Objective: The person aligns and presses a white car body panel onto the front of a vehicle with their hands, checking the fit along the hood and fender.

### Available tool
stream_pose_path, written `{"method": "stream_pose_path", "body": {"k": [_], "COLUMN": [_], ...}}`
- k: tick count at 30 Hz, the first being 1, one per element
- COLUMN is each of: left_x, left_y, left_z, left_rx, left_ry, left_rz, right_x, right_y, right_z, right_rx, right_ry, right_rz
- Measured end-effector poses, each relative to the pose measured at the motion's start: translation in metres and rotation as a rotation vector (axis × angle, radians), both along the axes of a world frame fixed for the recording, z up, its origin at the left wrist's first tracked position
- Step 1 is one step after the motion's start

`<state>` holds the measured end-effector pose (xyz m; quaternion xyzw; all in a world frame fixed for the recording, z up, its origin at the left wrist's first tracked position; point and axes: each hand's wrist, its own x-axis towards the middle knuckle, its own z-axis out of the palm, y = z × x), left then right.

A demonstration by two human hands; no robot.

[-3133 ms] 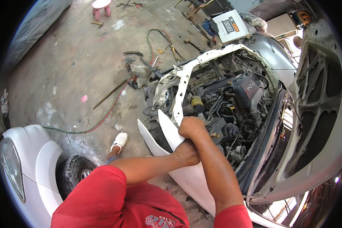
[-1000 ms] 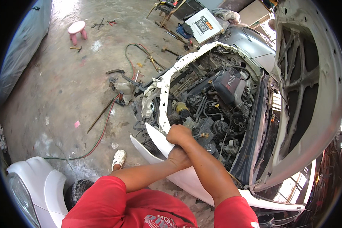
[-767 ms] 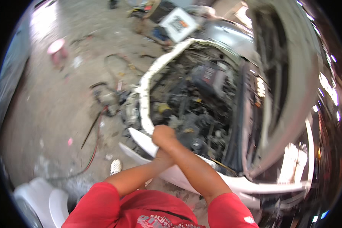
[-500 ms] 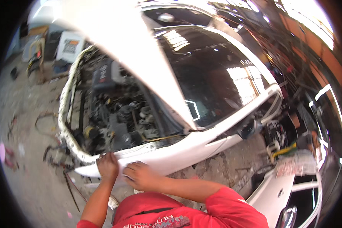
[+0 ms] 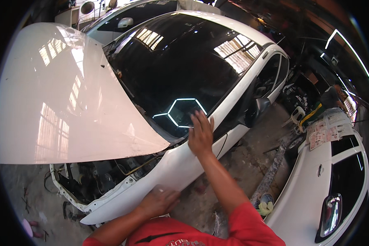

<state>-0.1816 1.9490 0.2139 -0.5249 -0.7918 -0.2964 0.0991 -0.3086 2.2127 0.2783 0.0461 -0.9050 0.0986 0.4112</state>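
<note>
A white car's front fender (image 5: 181, 166) runs diagonally below the windshield (image 5: 168, 74). My right hand (image 5: 201, 135) reaches over the fender's rear top part, by the windshield's lower corner, fingers stretched out and holding nothing. Lower down, my left hand (image 5: 160, 201) lies against the fender's outer side, its fingers somewhat blurred but apart, with nothing visible in them. The raised white hood (image 5: 74, 106) hides most of the engine bay (image 5: 106, 176) from view.
To the right of the fender is a side mirror (image 5: 256, 110). A second white car (image 5: 301, 184), with printed paper (image 5: 326, 129) on it, stands at the right. A long grey speckled piece (image 5: 270, 172) and a white plastic chair (image 5: 295, 116) are between the cars.
My right hand has moved from the fender's front part up toward the windshield corner. My left hand has shifted right along the fender. The hood now covers much more of the engine bay in view.
</note>
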Motion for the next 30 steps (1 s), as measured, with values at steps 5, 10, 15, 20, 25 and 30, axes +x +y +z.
{"method": "stream_pose_path", "body": {"k": [5,10,15,20,25,30], "left_x": [-0.023,-0.048,-0.105,-0.123,-0.141,-0.148], "left_y": [0.039,0.074,0.121,0.115,0.147,0.169], "left_z": [-0.006,0.002,0.0,0.003,0.001,0.005], "left_rx": [0.017,-0.019,-0.029,0.189,0.334,0.208], "left_ry": [-0.101,0.032,0.045,0.038,-0.004,-0.109], "left_rz": [-0.038,-0.166,-0.07,0.118,0.519,0.768], "right_x": [-0.034,-0.037,-0.04,-0.05,-0.049,-0.058], "right_y": [0.002,-0.005,0.006,0.009,0.013,0.015], "right_z": [-0.008,-0.009,-0.005,-0.009,-0.009,-0.037], "right_rx": [0.093,0.071,0.098,0.02,-0.147,-0.288], "right_ry": [-0.113,-0.179,-0.151,-0.164,0.066,0.297], "right_rz": [-0.062,-0.121,-0.134,-0.09,-0.029,0.083]}}
